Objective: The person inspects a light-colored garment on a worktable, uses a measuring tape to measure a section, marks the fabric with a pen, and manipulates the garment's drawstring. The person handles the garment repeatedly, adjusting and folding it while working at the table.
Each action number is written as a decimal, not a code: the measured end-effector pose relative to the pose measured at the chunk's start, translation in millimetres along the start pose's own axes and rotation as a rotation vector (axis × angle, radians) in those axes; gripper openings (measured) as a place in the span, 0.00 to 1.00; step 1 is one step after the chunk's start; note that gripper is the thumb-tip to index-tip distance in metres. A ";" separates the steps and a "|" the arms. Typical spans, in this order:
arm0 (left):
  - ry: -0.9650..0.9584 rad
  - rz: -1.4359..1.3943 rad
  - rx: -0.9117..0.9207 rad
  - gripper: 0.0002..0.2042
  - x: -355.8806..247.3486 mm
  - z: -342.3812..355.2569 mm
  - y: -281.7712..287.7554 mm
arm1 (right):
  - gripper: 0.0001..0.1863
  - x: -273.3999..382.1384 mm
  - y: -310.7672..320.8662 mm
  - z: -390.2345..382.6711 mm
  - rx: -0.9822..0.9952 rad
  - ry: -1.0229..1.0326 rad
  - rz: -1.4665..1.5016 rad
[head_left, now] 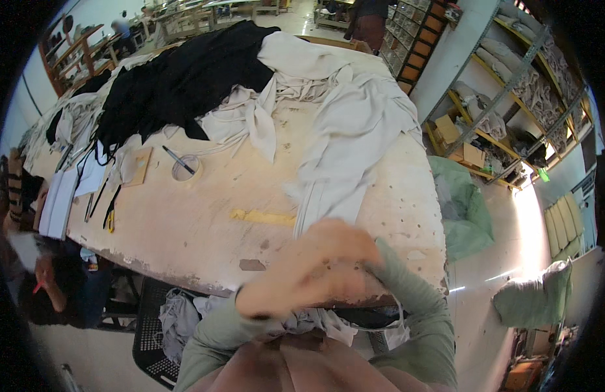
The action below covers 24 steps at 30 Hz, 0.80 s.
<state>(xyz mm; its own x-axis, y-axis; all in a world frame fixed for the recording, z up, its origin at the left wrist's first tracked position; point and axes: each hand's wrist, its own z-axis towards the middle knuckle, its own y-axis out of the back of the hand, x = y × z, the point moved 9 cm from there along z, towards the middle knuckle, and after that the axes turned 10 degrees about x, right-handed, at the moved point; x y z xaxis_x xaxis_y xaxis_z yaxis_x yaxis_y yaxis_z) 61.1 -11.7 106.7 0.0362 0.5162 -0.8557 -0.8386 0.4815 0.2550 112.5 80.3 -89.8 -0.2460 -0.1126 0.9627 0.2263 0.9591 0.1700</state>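
Observation:
Close together at the table's near edge, both my hands are smeared by motion. My left hand [302,264] reaches across from the left, its fingers meeting or overlapping my right hand [351,284]. Whether either one holds anything is not visible. Just beyond them lies a long strip of pale grey cloth [345,150], its near end running down to my hands. A yellowish strip [263,217] lies flat on the worn wooden table [185,225], left of that cloth. More light fabric [309,321] shows below the table edge, under my hands.
Black cloth [185,72] is heaped at the far left. A roll of tape [186,168] with a pen, a yellow-tipped cutter [110,219] and papers [57,202] lie leftward. A co-worker's hand [49,274] is at left. A black crate [152,326] holds cloth; green sacking [462,202] sits right.

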 end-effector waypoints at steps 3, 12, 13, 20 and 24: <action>0.217 0.513 -0.175 0.21 78.6 14.2 30.5 | 0.13 51.5 -116.0 -35.5 0.571 0.221 -0.215; 0.539 0.594 -0.087 0.19 181.6 -48.2 57.2 | 0.18 58.6 140.4 -133.9 -0.925 0.122 -0.501; 0.431 0.568 -0.155 0.19 173.3 -50.7 66.3 | 0.26 44.2 183.9 -149.6 -1.164 -0.009 -0.707; 0.395 0.000 -1.031 0.25 176.8 -139.5 165.8 | 0.41 -57.5 304.2 -163.6 -1.542 -0.199 -0.765; -0.038 0.174 -1.252 0.26 128.7 -152.4 183.7 | 0.33 -54.9 330.3 -135.9 -1.454 -0.537 -1.237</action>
<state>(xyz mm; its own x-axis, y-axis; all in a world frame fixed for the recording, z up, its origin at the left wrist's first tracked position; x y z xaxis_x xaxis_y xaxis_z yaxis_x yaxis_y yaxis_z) -171.2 35.2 -25.2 -0.1277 0.5350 -0.8351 -0.7718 -0.5825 -0.2551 328.9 367.9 -57.9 -0.9906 -0.0906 0.1024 0.1340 -0.4941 0.8590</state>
